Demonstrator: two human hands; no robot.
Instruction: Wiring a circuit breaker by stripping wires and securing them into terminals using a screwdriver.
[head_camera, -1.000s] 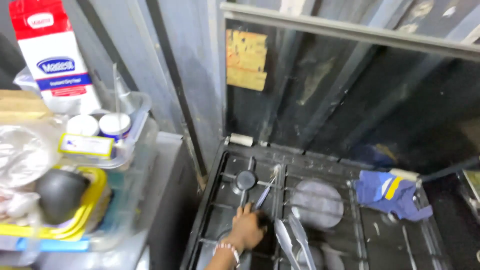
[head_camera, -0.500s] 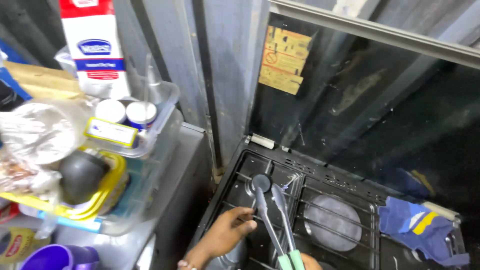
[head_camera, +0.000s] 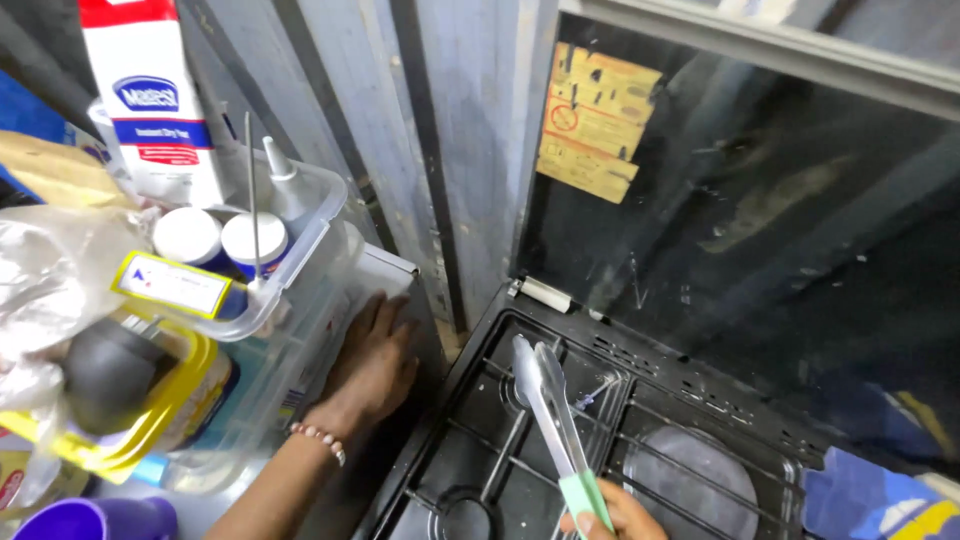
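The left hand (head_camera: 372, 362) lies flat and open, fingers spread, palm against the side of a clear plastic tub (head_camera: 300, 330) that stands on the table (head_camera: 390, 270) left of the stove (head_camera: 560, 440). It grips nothing; it only presses on the tub's wall. A bead bracelet (head_camera: 318, 438) circles the wrist.

The right hand (head_camera: 618, 515) shows only in part at the bottom edge. Its fingers close around the pale green handle of metal tongs (head_camera: 548, 415). The tongs point up and away from the person, over the black grate of the stove, with their two arms close together and the tips above the rear left burner. Whether the tips touch the grate cannot be told.

A smaller clear tub (head_camera: 300, 215) sits on top of the one the left hand touches. It holds two white-lidded jars (head_camera: 220, 240), a squeeze bottle with a pointed nozzle (head_camera: 280, 185) and a thin metal skewer (head_camera: 250, 190) standing upright. Behind it stands a red, white and blue carton (head_camera: 150, 100). Left of the tubs lie a yellow-rimmed container (head_camera: 170, 400) with a dark round thing in it and a crumpled plastic bag (head_camera: 50, 280). A purple cup (head_camera: 90, 518) shows at the lower left corner.

A round plate (head_camera: 690, 480) covers one burner, and a blue cloth (head_camera: 880, 500) lies at the stove's right. A yellow sticker (head_camera: 595, 120) is on the raised glass lid.
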